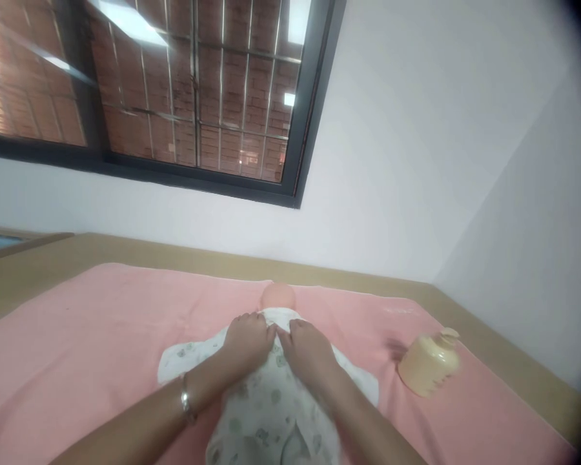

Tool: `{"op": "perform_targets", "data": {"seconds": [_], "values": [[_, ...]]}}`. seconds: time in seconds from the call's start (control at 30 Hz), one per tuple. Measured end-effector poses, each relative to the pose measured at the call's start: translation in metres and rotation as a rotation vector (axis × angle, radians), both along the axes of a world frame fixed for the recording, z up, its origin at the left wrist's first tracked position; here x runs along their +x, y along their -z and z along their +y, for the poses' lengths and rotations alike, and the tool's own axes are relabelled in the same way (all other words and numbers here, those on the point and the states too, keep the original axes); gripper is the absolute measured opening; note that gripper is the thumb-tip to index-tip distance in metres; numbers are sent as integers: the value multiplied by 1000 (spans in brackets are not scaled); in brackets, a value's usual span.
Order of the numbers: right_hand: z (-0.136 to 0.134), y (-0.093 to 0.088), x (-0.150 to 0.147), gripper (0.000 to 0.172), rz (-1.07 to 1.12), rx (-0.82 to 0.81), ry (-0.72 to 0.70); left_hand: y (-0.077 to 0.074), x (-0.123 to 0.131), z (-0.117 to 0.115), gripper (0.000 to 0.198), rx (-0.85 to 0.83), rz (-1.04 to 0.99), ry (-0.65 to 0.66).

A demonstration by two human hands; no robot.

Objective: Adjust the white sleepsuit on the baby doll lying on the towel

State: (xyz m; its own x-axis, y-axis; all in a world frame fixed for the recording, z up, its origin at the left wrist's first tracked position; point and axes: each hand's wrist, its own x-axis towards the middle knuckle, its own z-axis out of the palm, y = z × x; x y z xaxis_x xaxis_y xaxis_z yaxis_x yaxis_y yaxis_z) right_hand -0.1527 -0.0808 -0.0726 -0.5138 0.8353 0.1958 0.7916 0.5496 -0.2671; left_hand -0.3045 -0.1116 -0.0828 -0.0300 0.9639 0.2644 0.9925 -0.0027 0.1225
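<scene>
Baby doll [278, 298] lies on its back on pink towel [77, 349], head toward the wall. Left grip [249, 339] and right grip [306, 350] rest side by side, touching, on the chest of its printed white garment [266, 407], just below the head. Both have fingers curled down and tips hidden, so I cannot tell if they pinch cloth. Cream bottle [428, 368] lies tilted, well right. Its surface is too blurred to read.

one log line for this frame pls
left hand: on garment at neckline | right hand: on garment, beside left | grip: unclear | doll: lying on pink towel | pump bottle: right of doll, untouched
</scene>
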Motion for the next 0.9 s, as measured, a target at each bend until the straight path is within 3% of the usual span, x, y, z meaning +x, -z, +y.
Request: {"op": "perform_targets", "data": {"seconds": [0.1, 0.17, 0.37, 0.47, 0.73, 0.9], "values": [[-11, 0, -4, 38, 6, 91, -56, 0, -9, 8, 35, -83, -155, -16], [-10, 0, -5, 39, 11, 86, -22, 1, -10, 10, 34, -88, -211, -31], [20, 5, -2, 60, -12, -149, 109, -2, -3, 6, 49, -86, -283, -62], [30, 12, -2, 62, 15, -160, 116, 0, -4, 6, 50, -73, -308, -63], [38, 32, -5, 47, 177, -172, 163, 12, -10, 13, 56, -79, -371, -61], [42, 40, -6, 42, 243, -134, 179, 13, -10, 16, 62, -130, -365, -62]]}}
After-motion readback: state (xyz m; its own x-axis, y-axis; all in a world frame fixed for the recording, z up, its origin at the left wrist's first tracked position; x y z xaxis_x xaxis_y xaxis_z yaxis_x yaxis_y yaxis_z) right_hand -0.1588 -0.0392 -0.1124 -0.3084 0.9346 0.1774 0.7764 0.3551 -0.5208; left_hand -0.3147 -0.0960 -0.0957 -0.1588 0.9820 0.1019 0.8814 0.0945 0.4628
